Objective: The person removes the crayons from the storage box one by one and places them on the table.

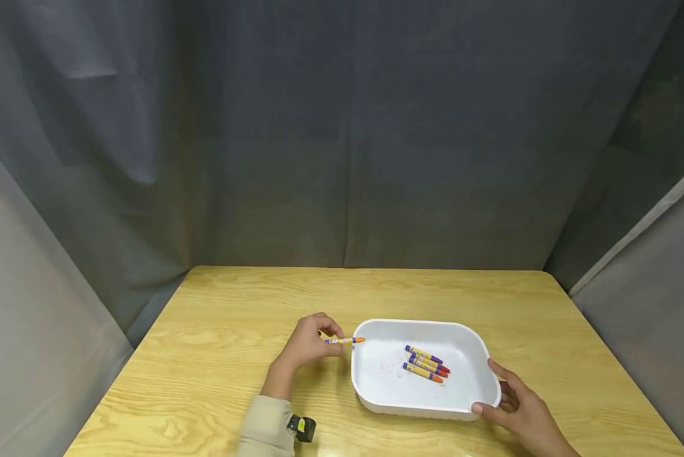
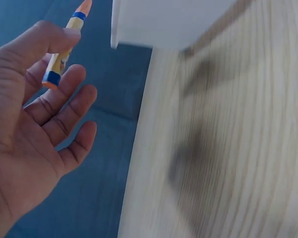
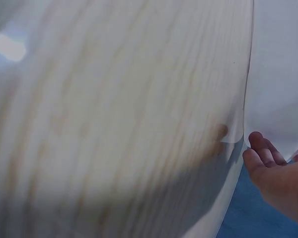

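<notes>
Lower centre of head view: left hand point(image 1: 306, 344) pinches an orange crayon point(image 1: 345, 341), tip over the left rim of white tray point(image 1: 376, 393). Right hand point(image 1: 519, 406) grips tray's lower-right corner, w/ loose crayons point(image 1: 426, 364) lying inside.

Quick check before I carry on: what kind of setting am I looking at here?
Likely a staged recording booth, not a home or workshop. Grey cloth curtains close in a lone wooden table, which carries only a white tray of crayons. The left hand holds one more crayon.
</notes>
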### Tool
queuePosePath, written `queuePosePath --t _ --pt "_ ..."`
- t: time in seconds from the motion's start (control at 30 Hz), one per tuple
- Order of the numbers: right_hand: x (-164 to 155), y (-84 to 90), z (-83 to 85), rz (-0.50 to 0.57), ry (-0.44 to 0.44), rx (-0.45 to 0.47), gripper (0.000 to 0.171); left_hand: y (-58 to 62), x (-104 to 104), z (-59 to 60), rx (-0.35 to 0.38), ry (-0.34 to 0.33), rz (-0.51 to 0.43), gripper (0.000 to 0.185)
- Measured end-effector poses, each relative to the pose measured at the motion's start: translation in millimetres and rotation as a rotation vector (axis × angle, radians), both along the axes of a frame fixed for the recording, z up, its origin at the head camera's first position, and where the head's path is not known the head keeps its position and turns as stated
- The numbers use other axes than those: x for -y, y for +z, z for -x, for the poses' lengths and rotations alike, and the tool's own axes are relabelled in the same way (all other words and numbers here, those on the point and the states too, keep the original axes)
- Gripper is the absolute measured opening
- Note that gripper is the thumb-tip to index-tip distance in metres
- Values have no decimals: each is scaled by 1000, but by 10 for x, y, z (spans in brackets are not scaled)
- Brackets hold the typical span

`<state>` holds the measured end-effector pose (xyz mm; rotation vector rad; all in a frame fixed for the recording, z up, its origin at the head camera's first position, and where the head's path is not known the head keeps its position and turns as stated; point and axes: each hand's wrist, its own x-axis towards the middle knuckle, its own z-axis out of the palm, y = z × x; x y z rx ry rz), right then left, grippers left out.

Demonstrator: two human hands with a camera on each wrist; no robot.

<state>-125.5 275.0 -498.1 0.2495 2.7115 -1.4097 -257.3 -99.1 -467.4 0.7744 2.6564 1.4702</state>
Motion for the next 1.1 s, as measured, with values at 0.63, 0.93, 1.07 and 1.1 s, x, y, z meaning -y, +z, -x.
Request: queuePosePath --t 0.63,0.93,1.07,1.1 --pt "-3 34 -21 13 -18 26 98 -353 407 385 209 90 32 10" --pt "18 41 -8 26 -15 15 96 -475 410 520 249 177 76 14" --pt "26 35 -5 25 -19 18 96 -515 397 553 237 205 100 13" --pt "28 34 -4 27 -22 20 96 -518 393 559 237 211 103 13"
